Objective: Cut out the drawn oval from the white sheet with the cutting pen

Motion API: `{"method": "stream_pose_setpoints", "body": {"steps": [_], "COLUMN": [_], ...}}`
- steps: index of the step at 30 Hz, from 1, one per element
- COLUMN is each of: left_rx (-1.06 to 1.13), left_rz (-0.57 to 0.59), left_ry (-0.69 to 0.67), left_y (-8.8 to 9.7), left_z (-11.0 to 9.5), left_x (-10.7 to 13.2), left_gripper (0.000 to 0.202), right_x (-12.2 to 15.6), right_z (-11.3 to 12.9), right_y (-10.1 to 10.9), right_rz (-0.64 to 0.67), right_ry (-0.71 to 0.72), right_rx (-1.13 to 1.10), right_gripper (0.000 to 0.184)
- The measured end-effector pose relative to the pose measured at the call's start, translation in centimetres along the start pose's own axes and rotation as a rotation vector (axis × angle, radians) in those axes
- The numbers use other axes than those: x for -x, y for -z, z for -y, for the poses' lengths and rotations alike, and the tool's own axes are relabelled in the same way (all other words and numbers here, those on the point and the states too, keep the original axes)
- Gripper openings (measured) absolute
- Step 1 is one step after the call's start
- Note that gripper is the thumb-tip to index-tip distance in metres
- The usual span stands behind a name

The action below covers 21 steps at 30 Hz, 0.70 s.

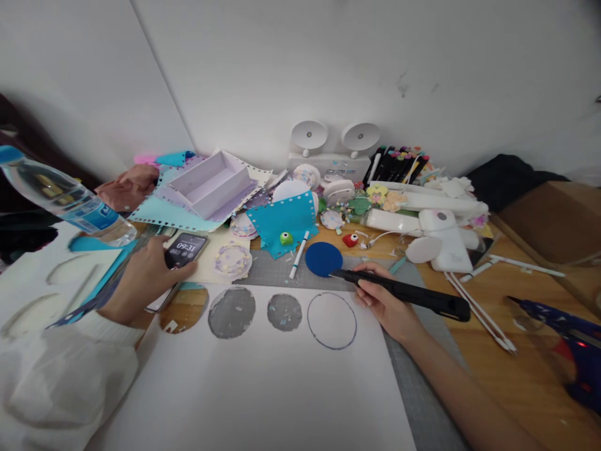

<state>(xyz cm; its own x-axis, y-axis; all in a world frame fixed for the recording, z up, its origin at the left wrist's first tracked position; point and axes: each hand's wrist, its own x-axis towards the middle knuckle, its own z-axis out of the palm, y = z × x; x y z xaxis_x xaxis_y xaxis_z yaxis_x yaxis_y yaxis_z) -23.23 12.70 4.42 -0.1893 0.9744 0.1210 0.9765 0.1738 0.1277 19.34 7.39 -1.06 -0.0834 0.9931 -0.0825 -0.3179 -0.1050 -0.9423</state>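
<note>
My right hand [387,307] is closed around a black utility knife [408,293]. The blade tip points left, at the lower edge of a blue disc [323,259]. Below it, a white paper sheet [263,388] carries a drawn circle [332,321] and several cut-out round holes. My left hand [148,275] is at a phone [186,248] with a lit screen, its thumb across the lower part and its fingers along the left edge. Part of the phone is hidden by that hand.
A grey cutting mat [413,388] lies under the sheet. A water bottle [70,200] stands at left. Farther back are a lilac box [211,185], blue felt [284,219] and markers [397,166]. A glue gun [563,332] and a cardboard box [558,219] are at right.
</note>
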Motion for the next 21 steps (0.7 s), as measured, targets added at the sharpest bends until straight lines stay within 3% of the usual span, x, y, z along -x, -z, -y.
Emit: {"method": "stream_pose_setpoints", "body": {"steps": [12, 17, 21], "left_rx": [0.087, 0.305, 0.463], "left_rz": [-0.058, -0.096, -0.035], "left_ry": [0.076, 0.064, -0.069], "left_y": [-0.3, 0.5, 1.0], "left_z": [-0.4, 0.6, 1.8], "left_x": [0.3, 0.8, 1.2], "left_gripper": [0.088, 0.050, 0.056], "right_x": [0.0, -0.1, -0.1], "right_z": [-0.1, -0.2, -0.1], "right_y": [0.2, 0.2, 0.2], "right_rz": [0.013, 0.006, 0.009], "right_ry": [0.005, 0.000, -0.005], "right_rx": [0.003, 0.009, 0.011], "right_gripper": [0.018, 0.018, 0.017]}}
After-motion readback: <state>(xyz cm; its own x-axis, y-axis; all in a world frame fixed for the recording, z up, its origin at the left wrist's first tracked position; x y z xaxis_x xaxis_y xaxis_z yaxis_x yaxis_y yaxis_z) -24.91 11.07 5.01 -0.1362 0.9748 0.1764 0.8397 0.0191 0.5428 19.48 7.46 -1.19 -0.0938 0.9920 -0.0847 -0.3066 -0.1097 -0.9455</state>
